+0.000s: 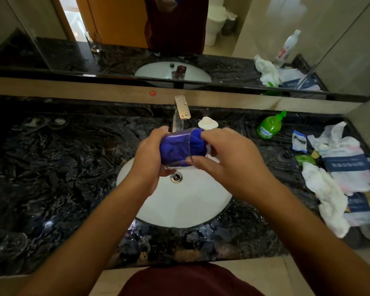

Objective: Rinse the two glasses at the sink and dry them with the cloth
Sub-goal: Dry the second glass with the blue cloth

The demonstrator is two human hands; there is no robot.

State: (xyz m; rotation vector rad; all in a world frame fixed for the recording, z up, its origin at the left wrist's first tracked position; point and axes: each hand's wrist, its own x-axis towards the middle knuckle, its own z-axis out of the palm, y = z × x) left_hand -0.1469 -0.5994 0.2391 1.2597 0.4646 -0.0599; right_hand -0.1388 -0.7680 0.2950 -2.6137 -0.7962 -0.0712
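Hands [192, 154] gripping glass [177, 162], cloth [198, 136] (blue) inside

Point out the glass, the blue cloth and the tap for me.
glass [181, 164]: head view, lower clear wall near the rim.
blue cloth [173, 146]: head view, bunched part inside the glass.
tap [182, 107]: head view, top of the spout.

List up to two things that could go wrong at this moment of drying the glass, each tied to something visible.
1. The clear glass, held sideways by both hands over the white basin, could slip and break.
2. The blue cloth is packed tightly inside; forcing it might crack the glass.
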